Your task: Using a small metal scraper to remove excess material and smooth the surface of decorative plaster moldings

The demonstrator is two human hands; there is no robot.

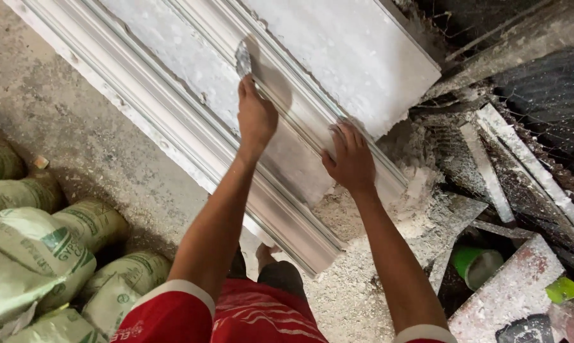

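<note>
White plaster moulding (191, 121), long and ridged, lies on the dusty floor (77, 127). The left hand (256, 117) grips a small scraper (243, 60) against it; the right hand (350, 159) presses flat, fingers together, near its crumbly end.

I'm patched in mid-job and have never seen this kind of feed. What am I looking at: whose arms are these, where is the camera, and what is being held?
There is no machine here. The one picture comes from a camera worn on a person's head, looking down along their own two bare arms.

The left hand grips a small plaster-caked metal scraper blade and presses it against the long white moulded plaster cornice, which lies slanted across the grey dusty concrete floor. The right hand rests flat on the same cornice, holding nothing; a lump of wet plaster may sit under its fingertips, but that is hard to tell.

At the lower left lie stacked pale green woven sacks. To the right is plaster rubble with broken white strips and a green plastic cup.
</note>
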